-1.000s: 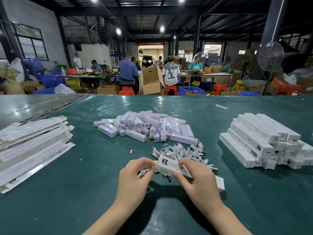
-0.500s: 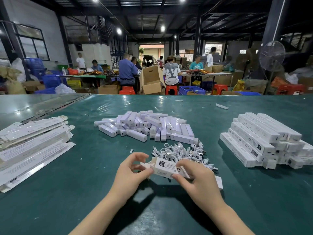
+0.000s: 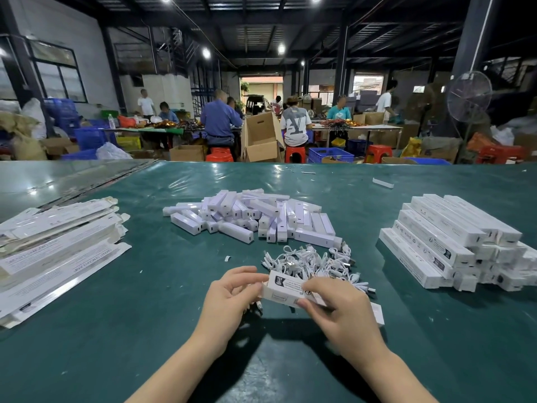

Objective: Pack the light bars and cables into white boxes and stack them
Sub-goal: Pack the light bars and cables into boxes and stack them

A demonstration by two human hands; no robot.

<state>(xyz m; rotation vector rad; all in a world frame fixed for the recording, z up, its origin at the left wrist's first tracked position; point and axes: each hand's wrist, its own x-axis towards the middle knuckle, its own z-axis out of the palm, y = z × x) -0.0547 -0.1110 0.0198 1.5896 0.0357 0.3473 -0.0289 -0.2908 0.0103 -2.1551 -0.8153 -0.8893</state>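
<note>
2 hands work 1 white box (image 3: pixel 286 289) held just above the green table (image 3: pixel 145 359), close in front of the cable pile (image 3: pixel 313 261): the right hand (image 3: pixel 343 312) grips its middle, fingers and thumb curled round it, while the left hand (image 3: pixel 232 298) pinches its left end with curled fingertips. This looks like the end-closing step, though the fingers hide whether bar and cable are inside. Next, the flap needs tucking shut before the box joins the stack of packed boxes (image 3: pixel 444 242) on the right.
</note>
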